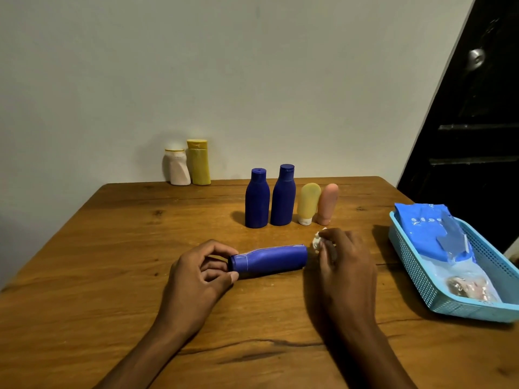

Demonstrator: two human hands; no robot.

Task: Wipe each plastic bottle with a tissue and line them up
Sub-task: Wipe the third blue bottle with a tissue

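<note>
With the left hand point(200, 272) pinching the cap end of the bottle point(269, 260) lying mid-worktop point(112, 248) and the right hand point(344, 255) clutching the tissue point(316, 242) at its base, firm wiping could roll it free.

Dim, warm light — soft shadows on the table point(112, 248), wide-angle bending at edges.
</note>
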